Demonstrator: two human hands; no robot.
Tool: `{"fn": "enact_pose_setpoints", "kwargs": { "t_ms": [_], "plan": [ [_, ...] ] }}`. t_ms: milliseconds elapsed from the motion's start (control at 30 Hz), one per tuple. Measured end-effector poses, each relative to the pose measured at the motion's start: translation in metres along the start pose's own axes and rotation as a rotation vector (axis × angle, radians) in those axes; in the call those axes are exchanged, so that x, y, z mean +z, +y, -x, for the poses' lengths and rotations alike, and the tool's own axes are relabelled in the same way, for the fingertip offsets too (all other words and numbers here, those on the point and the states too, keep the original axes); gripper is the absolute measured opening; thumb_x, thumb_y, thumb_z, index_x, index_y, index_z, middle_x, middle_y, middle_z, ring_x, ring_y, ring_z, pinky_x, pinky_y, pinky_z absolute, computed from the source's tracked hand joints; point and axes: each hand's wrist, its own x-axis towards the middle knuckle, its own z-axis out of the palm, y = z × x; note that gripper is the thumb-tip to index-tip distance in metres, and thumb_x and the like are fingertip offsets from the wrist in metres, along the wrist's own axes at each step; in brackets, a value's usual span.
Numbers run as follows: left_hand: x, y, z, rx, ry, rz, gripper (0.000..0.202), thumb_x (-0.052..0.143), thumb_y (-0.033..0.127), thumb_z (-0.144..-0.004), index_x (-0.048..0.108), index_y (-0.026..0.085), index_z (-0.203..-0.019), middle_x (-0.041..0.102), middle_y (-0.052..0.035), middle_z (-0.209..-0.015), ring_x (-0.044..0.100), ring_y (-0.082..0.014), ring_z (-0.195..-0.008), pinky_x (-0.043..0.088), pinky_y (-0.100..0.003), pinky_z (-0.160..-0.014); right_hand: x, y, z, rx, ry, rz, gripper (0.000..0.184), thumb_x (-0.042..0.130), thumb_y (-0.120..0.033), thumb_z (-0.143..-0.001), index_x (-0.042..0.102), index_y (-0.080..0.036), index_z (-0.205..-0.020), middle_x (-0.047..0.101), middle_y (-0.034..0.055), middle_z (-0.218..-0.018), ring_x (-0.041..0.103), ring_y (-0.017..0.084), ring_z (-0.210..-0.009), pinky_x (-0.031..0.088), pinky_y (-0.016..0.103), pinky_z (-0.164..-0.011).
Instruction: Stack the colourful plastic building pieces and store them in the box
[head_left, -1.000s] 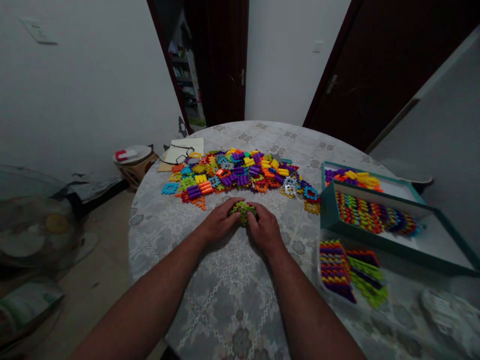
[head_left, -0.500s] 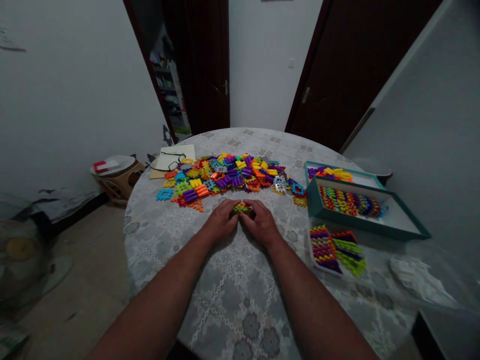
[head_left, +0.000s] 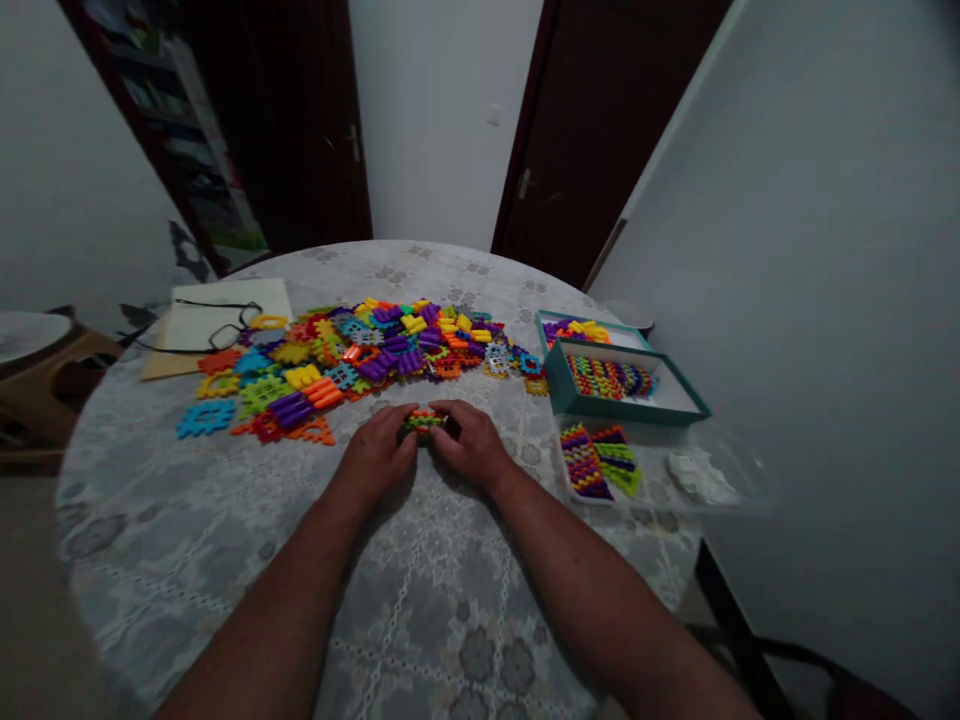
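Observation:
Between my two hands is a small stack of interlocking plastic pieces [head_left: 424,424], green, orange and dark, just above or on the tablecloth. My left hand [head_left: 377,450] grips its left end, fingers curled over the far side and thumb on the near side. On the right end, my right hand [head_left: 472,442] pinches it the same way. Both hands are closed on the stack and cover its ends. Just beyond them lies a wide heap of colourful interlocking plastic pieces [head_left: 375,350], with purple, yellow and orange ridged ones on top.
To the right, a teal-edged box [head_left: 622,405] holds rows of stacked pieces, with its other half [head_left: 592,325] behind. Nearer sits a clear plastic tray [head_left: 589,497] with more stacks and a white crumpled bag [head_left: 701,476]. Glasses [head_left: 225,338] rest on papers [head_left: 270,295] at the left.
My view has turned to the right and come slightly closer, so the table items appear shifted left. Both hands stay on the small stack, with little visible change in grip.

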Motion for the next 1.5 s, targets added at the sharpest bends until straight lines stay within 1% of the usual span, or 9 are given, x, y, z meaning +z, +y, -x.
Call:
{"fn": "enact_pose_setpoints", "kwargs": {
  "t_ms": [200,300,467,633,733,967,1100,1200,1500],
  "plan": [
    [0.000,0.001,-0.002,-0.084,0.017,0.015,0.048,0.061,0.013,-0.087,0.073,0.018,-0.133,0.076,-0.0127,-0.135,0.071,-0.0379,-0.125,0.052,-0.051,-0.118,-0.003,-0.004,0.000,0.001,-0.066,0.010,0.040,0.073,-0.026,-0.095,0.072,-0.023,-0.135,0.079,0.0079,-0.127,0.075,0.022,-0.115,0.059,0.036,-0.106],
    [-0.001,0.008,0.001,-0.127,0.009,0.018,0.052,0.061,0.013,-0.087,0.073,0.021,-0.137,0.075,-0.0110,-0.139,0.070,-0.0339,-0.128,0.052,-0.047,-0.119,-0.005,-0.005,0.002,-0.019,-0.070,0.006,0.036,0.072,-0.026,-0.096,0.073,-0.023,-0.131,0.080,0.0081,-0.124,0.076,0.022,-0.113,0.059,0.037,-0.104],
    [-0.001,0.015,0.003,-0.154,-0.036,0.034,0.048,0.058,0.013,-0.091,0.074,0.020,-0.135,0.079,-0.0117,-0.131,0.073,-0.0310,-0.122,0.052,-0.043,-0.116,-0.005,-0.002,0.005,-0.032,-0.076,-0.011,0.031,0.068,-0.026,-0.096,0.076,-0.024,-0.126,0.080,0.0074,-0.120,0.076,0.023,-0.110,0.059,0.039,-0.103],
    [0.006,0.016,0.005,-0.201,-0.015,0.095,0.048,0.061,0.012,-0.092,0.074,0.020,-0.137,0.081,-0.0140,-0.126,0.074,-0.0336,-0.115,0.052,-0.047,-0.113,-0.007,-0.001,0.007,-0.025,-0.060,0.022,0.036,0.064,-0.021,-0.092,0.076,-0.023,-0.127,0.080,0.0083,-0.118,0.076,0.024,-0.108,0.060,0.040,-0.100],
    [0.013,0.017,0.005,-0.225,0.026,0.195,0.048,0.067,0.012,-0.088,0.075,0.022,-0.135,0.080,-0.0155,-0.128,0.072,-0.0364,-0.120,0.050,-0.051,-0.116,-0.007,0.001,0.009,0.001,-0.062,0.034,0.034,0.064,-0.023,-0.094,0.077,-0.025,-0.125,0.081,0.0073,-0.118,0.077,0.024,-0.108,0.060,0.041,-0.101],
    [0.023,0.015,0.008,-0.127,-0.038,0.202,0.061,0.067,0.013,-0.086,0.068,0.017,-0.147,0.071,-0.0223,-0.147,0.066,-0.0411,-0.136,0.046,-0.058,-0.122,-0.007,0.006,0.012,0.028,-0.043,0.019,0.036,0.063,-0.023,-0.092,0.077,-0.027,-0.124,0.082,0.0061,-0.118,0.078,0.025,-0.106,0.061,0.042,-0.100],
    [0.025,0.012,0.013,-0.089,-0.021,0.174,0.059,0.062,0.014,-0.092,0.064,0.021,-0.151,0.071,-0.0165,-0.148,0.066,-0.0341,-0.138,0.049,-0.055,-0.124,-0.009,0.001,0.012,0.024,-0.071,0.010,0.030,0.066,-0.026,-0.095,0.077,-0.027,-0.122,0.081,0.0068,-0.115,0.078,0.025,-0.104,0.061,0.041,-0.097],
    [0.024,0.012,0.014,-0.073,-0.020,0.081,0.061,0.057,0.011,-0.094,0.059,0.018,-0.155,0.069,-0.0153,-0.152,0.064,-0.0294,-0.141,0.048,-0.050,-0.126,-0.011,-0.004,0.013,0.035,-0.074,-0.005,0.032,0.069,-0.030,-0.097,0.075,-0.024,-0.128,0.081,0.0086,-0.121,0.077,0.025,-0.106,0.061,0.040,-0.099],
    [0.022,0.010,0.010,-0.036,-0.024,0.002,0.058,0.054,0.008,-0.097,0.058,0.015,-0.154,0.071,-0.0167,-0.148,0.068,-0.0291,-0.137,0.055,-0.047,-0.120,-0.012,-0.011,0.009,0.085,-0.072,-0.047,0.026,0.066,-0.032,-0.103,0.075,-0.024,-0.126,0.080,0.0078,-0.114,0.076,0.022,-0.097,0.060,0.036,-0.089]
  ]
}}
